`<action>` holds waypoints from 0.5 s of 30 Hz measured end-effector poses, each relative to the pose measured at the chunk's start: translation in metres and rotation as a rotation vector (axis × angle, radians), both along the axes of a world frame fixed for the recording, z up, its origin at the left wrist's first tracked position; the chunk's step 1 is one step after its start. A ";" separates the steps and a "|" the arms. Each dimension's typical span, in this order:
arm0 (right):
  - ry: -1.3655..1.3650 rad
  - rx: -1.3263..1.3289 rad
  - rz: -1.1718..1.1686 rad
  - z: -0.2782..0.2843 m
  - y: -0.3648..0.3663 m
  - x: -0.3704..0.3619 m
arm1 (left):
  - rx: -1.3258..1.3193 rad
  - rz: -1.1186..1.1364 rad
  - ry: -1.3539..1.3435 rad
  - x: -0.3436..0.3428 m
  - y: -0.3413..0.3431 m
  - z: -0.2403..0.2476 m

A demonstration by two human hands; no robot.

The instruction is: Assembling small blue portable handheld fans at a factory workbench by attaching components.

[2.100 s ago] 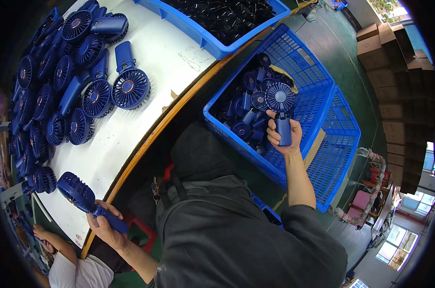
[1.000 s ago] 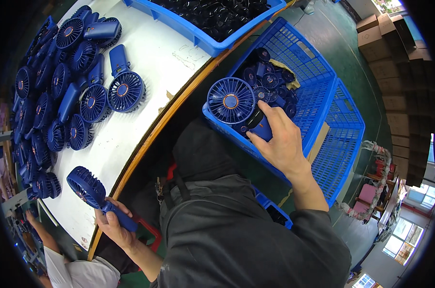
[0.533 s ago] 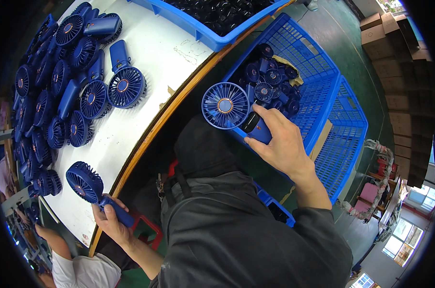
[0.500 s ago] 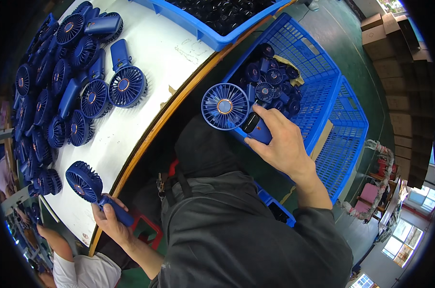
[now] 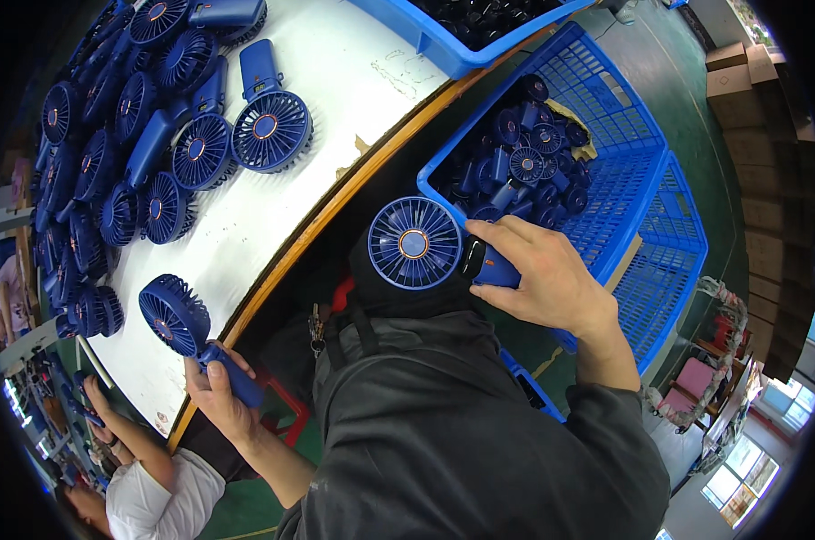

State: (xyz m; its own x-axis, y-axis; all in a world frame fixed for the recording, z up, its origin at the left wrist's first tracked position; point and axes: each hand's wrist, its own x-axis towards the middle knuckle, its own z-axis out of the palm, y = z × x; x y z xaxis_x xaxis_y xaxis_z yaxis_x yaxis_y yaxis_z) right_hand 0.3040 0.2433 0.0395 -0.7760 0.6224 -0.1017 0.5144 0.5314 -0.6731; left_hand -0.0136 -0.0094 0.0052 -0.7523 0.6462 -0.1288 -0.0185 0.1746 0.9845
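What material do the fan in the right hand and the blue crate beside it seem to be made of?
Fan: probably moulded plastic, matte blue, with thin even grille ribs. Crate: likely rigid plastic, slightly glossy, with a uniform lattice of small holes in its walls.

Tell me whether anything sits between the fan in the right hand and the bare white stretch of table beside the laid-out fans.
Nothing visible does. The right hand holds its fan over the gap beside the blue crate; only the table's wooden edge lies before the bare white tabletop. The laid-out fans lie farther left.

both hands (image 5: 216, 389) (image 5: 542, 279) raised apart, each grip closed
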 end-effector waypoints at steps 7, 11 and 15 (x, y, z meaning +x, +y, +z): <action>-0.032 0.013 0.028 -0.002 0.003 -0.002 | 0.003 0.045 0.006 0.000 0.003 -0.002; -0.032 -0.015 0.012 -0.010 0.012 0.001 | 0.003 0.044 -0.003 0.000 -0.001 -0.003; -0.053 0.028 -0.304 -0.069 0.035 0.035 | 0.032 0.018 -0.049 0.001 0.000 -0.002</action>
